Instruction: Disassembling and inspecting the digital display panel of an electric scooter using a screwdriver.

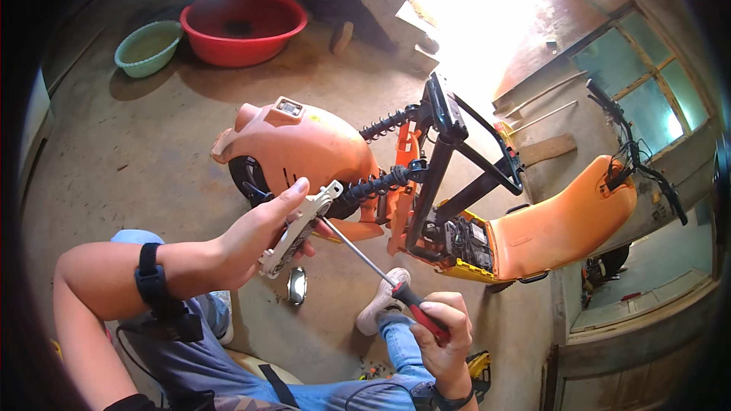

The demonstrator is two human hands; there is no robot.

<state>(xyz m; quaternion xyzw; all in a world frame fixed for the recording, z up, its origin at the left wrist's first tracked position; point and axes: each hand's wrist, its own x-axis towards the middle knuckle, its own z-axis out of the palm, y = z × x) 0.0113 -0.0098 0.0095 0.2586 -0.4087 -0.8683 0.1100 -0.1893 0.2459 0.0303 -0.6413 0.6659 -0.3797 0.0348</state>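
My left hand [263,224], fingers closed, holds up an off-white plastic housing [300,228]. My right hand [445,339] grips a screwdriver [419,309] with a red and black handle; its long steel shaft runs up and left to the housing, where its tip is against or just behind the near edge. Beyond them stands an orange electric scooter [320,144] with its black frame [442,167], coil shocks [384,123] and an exposed compartment [464,236] below the orange footboard [560,228]. A round chrome-rimmed piece [298,285] lies on the floor below the housing.
At the back left sit a red basin [270,46] and a smaller green basin [148,63]. A paned door [632,76] and wooden poles [548,118] lean at right. My outstretched leg [400,342] crosses the floor. A yellow tool [478,365] lies by my right hand.
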